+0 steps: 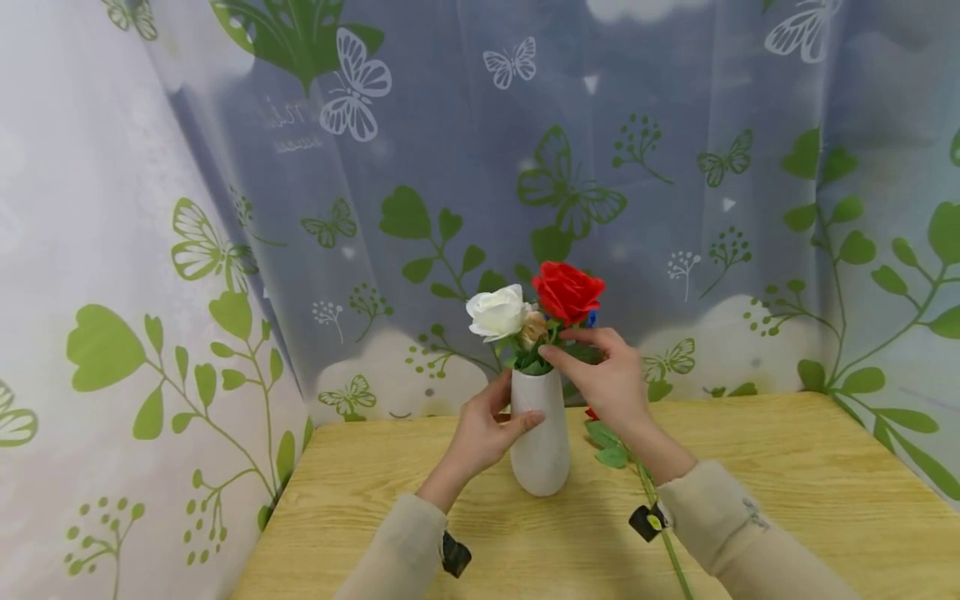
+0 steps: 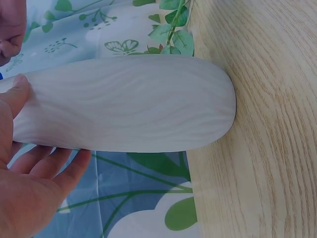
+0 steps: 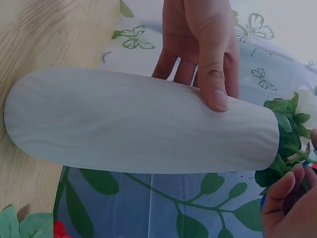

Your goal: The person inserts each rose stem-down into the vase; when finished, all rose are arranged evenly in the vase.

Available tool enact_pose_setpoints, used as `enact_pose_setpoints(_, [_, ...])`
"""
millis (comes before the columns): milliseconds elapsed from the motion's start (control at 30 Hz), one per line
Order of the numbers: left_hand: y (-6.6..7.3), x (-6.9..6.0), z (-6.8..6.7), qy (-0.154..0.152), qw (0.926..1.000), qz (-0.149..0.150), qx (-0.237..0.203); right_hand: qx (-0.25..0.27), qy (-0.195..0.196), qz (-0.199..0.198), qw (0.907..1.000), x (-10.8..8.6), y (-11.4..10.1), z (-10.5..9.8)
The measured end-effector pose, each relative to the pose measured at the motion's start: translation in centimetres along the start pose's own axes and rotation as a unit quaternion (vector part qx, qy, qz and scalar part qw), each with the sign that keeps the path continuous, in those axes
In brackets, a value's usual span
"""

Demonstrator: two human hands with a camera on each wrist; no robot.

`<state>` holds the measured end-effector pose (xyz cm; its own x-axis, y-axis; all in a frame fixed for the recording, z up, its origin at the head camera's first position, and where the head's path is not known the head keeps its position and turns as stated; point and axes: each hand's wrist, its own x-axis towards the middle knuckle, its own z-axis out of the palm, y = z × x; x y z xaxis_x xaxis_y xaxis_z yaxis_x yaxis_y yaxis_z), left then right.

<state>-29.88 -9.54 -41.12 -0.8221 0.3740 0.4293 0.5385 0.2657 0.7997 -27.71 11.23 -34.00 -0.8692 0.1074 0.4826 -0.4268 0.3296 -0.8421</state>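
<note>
A white vase (image 1: 540,446) with a faintly wavy surface stands upright on the table. My left hand (image 1: 483,429) holds its upper part, thumb on the near side and fingers around the far side. At the vase's mouth, my right hand (image 1: 611,375) pinches the green stem under a red rose (image 1: 568,292) between thumb and index finger. A white rose (image 1: 497,313) leans out on the left, with a small beige flower (image 1: 533,331) between the two. Something blue (image 1: 592,318) shows partly behind the red rose. Green leaves (image 3: 285,121) crowd the rim in the right wrist view.
Another flower stem (image 1: 672,558) with green leaves (image 1: 611,450) and a bit of red bloom lies on the wooden table (image 1: 360,500), partly under the right forearm. A printed curtain (image 1: 450,150) hangs behind the table and along its sides. Each wrist carries a small black camera (image 1: 454,555).
</note>
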Motion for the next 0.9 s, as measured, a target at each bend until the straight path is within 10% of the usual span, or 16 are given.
enact_pose_setpoints(900, [0.2,0.0,0.4,0.022,0.9995,-0.005,0.023,-0.019,-0.024,0.020,0.9993,0.8,0.7,1.1])
